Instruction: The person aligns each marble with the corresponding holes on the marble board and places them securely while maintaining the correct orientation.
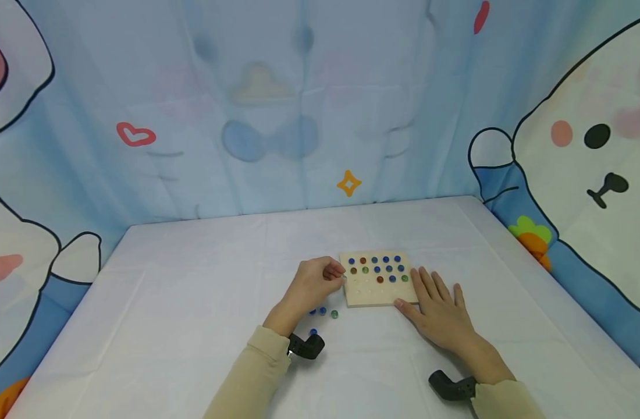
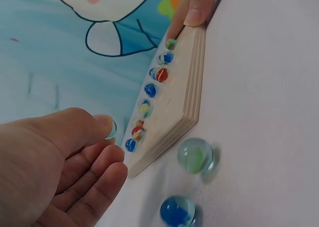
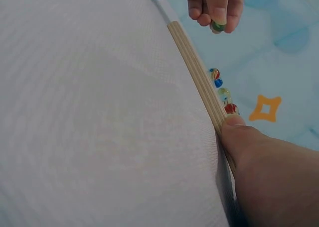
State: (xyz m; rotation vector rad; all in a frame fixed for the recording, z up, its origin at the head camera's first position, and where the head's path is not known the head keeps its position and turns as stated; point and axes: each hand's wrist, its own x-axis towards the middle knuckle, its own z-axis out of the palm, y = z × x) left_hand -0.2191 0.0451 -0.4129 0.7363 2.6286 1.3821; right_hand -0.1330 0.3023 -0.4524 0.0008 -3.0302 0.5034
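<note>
My left hand (image 1: 316, 284) pinches a clear, greenish glass marble (image 3: 217, 26) between thumb and fingertip, just off the left edge of a pale wooden board (image 1: 359, 295). Rows of blue, red and green marbles sit in the board's upper part; its lower part shows bare, shallow hollows. With fingers spread straight, my right hand (image 1: 439, 311) rests at the board's right side, its thumb (image 2: 198, 10) on the lower right corner. Below the left hand lie loose marbles on the cloth, among them a green one (image 2: 193, 156) and a blue one (image 2: 177, 211).
A white cloth covers the table (image 1: 194, 302). Behind it hangs a light blue curtain (image 1: 278, 174) printed with cartoon animals. Black wrist cameras, one on the left wrist (image 1: 306, 347) and one on the right (image 1: 451, 386), sit low over the cloth.
</note>
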